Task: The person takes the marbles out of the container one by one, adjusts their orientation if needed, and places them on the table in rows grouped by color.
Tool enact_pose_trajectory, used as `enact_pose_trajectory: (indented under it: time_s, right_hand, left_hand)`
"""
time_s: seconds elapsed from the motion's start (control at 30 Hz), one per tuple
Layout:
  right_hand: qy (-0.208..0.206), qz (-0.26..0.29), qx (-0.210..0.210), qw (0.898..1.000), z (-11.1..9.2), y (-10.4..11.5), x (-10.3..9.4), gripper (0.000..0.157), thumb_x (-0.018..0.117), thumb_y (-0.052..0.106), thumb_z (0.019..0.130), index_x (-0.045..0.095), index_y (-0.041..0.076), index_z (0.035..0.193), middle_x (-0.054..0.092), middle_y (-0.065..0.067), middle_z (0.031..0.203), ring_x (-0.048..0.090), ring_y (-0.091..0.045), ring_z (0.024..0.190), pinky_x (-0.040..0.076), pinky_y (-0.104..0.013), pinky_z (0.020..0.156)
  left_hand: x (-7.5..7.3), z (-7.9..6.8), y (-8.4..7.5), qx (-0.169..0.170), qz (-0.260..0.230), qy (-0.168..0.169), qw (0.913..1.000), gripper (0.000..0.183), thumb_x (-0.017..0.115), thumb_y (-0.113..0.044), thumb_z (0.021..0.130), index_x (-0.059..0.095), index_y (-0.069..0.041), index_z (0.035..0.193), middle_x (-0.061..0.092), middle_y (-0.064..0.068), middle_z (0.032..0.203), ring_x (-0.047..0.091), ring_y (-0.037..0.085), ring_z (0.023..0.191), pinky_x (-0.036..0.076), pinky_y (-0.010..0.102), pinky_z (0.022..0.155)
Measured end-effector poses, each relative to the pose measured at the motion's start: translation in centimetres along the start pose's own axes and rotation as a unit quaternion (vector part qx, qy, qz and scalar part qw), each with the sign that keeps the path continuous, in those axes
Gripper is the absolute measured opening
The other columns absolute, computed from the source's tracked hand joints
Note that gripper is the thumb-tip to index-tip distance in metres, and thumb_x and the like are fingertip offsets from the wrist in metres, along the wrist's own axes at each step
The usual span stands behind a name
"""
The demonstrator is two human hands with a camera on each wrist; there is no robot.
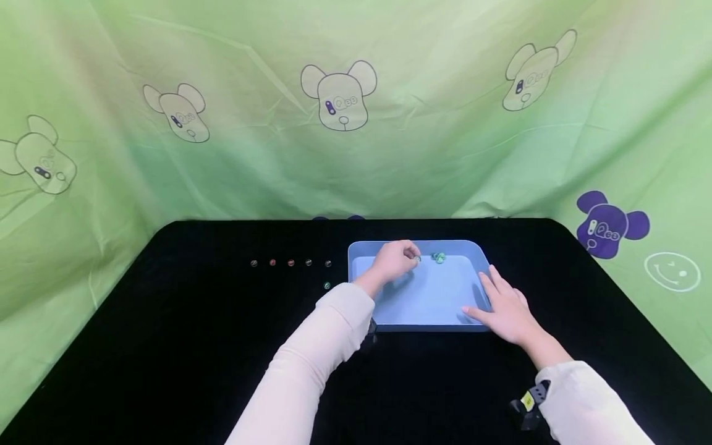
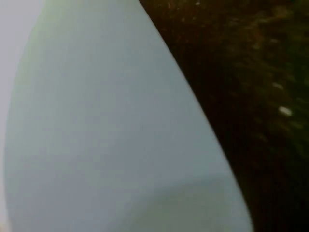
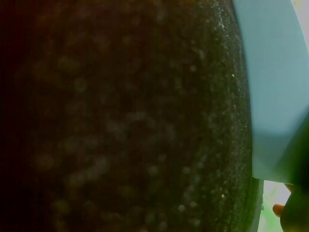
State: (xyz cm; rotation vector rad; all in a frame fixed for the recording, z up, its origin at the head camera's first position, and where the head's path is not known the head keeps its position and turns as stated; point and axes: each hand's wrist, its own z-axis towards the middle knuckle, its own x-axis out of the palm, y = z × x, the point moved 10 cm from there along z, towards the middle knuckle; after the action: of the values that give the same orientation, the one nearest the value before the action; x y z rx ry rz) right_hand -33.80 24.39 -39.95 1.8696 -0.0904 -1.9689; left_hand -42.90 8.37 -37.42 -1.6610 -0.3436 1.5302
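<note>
My left hand [image 1: 394, 259] is over the back left part of a shallow blue tray [image 1: 445, 290]. Its thumb and fingers pinch a small dark greenish marble [image 1: 418, 258]. Just to the right, a small cluster of green marbles [image 1: 439, 258] lies near the tray's back wall. With fingers spread, my right hand [image 1: 507, 309] rests on the tray's right rim. Only the blurred side of the tray [image 2: 116, 106] fills the left wrist view. The right wrist view catches the tray wall [image 3: 273, 87] and a bit of fingertip [image 3: 278, 210].
Left of the tray, several small marbles [image 1: 291, 263], reddish and greyish, form a row on the black tabletop [image 1: 194, 327]. One green marble [image 1: 327, 285] lies below the row's right end. A green printed curtain [image 1: 250, 167] hangs behind and at both sides.
</note>
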Motion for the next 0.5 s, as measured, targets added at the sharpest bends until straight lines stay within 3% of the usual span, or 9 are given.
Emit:
enact_pose_trajectory:
  time_s: [0.23,0.5]
  right_hand:
    - [0.001,0.002,0.0,1.0,0.0,0.1,0.1,0.085,0.051,0.049,0.08,0.019,-0.011,0.131,0.005,-0.03,0.136,0.011,-0.043,0.122,0.011,-0.059,0.089]
    - [-0.002,-0.001,-0.005,1.0,0.1,0.2,0.0,0.085,0.051,0.049,0.08,0.02,-0.012,0.13,0.005,-0.031,0.136,0.012,-0.046,0.12,0.012,-0.059,0.089]
  left_hand:
    - [-2.2,-2.4,0.4,0.004,-0.109,-0.018,0.9939,0.01,0.062,-0.013,0.079,0.062,-0.01,0.089,0.059,-0.003,0.081,0.052,0.008,0.076,0.04,0.018,0.064]
    - [-3.9,-4.9,1.1,0.002,-0.155,-0.013,0.9878,0.013,0.061,-0.016,0.08,0.062,-0.012,0.092,0.058,-0.004,0.083,0.052,0.007,0.075,0.041,0.019,0.064]
